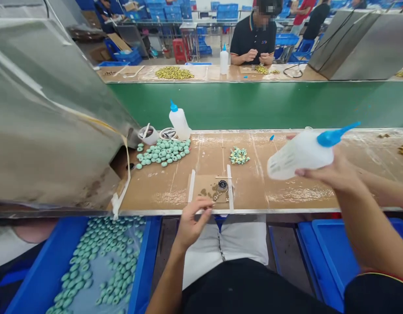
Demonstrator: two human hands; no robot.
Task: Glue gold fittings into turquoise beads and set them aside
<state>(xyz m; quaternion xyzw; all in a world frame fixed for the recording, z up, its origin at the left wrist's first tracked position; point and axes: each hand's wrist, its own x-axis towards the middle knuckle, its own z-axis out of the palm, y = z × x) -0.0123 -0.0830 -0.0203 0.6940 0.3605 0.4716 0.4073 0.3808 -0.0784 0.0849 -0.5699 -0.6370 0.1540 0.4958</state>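
Observation:
My right hand [340,172] grips a translucent white squeeze bottle [296,155] with a blue nozzle, tilted above the right of the bench. Another person's forearm [384,187] reaches in behind it; whether that hand also touches the bottle is hidden. My left hand [196,218] is at the bench's front edge, fingers bent and thumb apart, with nothing visible in it. Just beyond it, a small round dark pot [222,186] and a metal chain-like piece [216,196] lie on a stained card [206,185] between two white strips.
Pale green beads [165,151] lie in a pile at left, beside another squeeze bottle [180,122] and small tubs [149,135]. Small green-yellow pieces [239,155] are at centre. A blue crate [145,261] of green beads stands below. A metal housing [57,113] blocks the left.

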